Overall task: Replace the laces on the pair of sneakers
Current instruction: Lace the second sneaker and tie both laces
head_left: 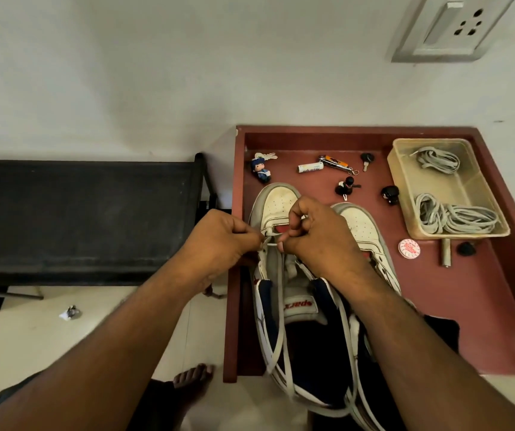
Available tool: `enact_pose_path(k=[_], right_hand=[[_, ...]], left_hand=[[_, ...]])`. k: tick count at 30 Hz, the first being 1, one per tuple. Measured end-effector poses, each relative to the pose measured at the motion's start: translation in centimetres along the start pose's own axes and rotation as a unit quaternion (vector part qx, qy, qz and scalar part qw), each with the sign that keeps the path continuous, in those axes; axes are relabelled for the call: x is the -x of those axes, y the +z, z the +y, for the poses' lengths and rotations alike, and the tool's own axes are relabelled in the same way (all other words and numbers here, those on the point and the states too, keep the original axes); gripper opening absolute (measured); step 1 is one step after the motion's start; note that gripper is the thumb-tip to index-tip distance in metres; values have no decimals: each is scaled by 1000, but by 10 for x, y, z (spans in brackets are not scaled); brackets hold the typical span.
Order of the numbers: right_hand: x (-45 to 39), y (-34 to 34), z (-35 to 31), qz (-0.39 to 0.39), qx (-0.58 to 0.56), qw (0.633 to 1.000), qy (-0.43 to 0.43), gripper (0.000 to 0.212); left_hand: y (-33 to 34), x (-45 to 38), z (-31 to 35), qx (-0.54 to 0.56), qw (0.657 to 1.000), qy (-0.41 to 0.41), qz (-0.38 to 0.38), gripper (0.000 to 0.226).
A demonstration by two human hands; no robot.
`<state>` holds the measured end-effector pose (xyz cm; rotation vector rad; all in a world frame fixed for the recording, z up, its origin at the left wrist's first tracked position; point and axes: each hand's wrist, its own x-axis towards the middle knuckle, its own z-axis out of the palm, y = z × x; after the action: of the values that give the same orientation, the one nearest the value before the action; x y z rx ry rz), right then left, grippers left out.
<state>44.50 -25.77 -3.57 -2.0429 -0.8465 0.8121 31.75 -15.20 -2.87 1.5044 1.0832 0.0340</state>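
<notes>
- Head view: two sneakers stand side by side on a reddish-brown table [436, 306], toes pointing to the far side.
- The left sneaker [278, 206] carries a white lace [279, 321] (its loose ends trail toward the near edge).
- The left hand [218, 241] pinches the lace at a low eyelet, fingers curled tight around it.
- The right hand [318, 237] pinches the same lace just beside it, thumb and forefinger clamped on the strand.
- The right sneaker [365, 228] sits partly under the right wrist.
- A clear plastic tray [405, 194] at the far right holds two bundles of pale laces [455, 216].
- Small items lie beyond the toes: a doll keyring [261, 169], a battery [310, 167] and a key [366, 160].
</notes>
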Motion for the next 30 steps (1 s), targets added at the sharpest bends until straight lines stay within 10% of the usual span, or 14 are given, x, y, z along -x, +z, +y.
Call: enact_pose_path(k=[22,30], right_hand=[[-1,5,7,36,-4,999,1,37],[-3,4,3,15,33,999,-2,35]], left_hand=[[-2,-10,5,9,999,6,-52,13],[12,-12,-1,-199,974,108,2,10]])
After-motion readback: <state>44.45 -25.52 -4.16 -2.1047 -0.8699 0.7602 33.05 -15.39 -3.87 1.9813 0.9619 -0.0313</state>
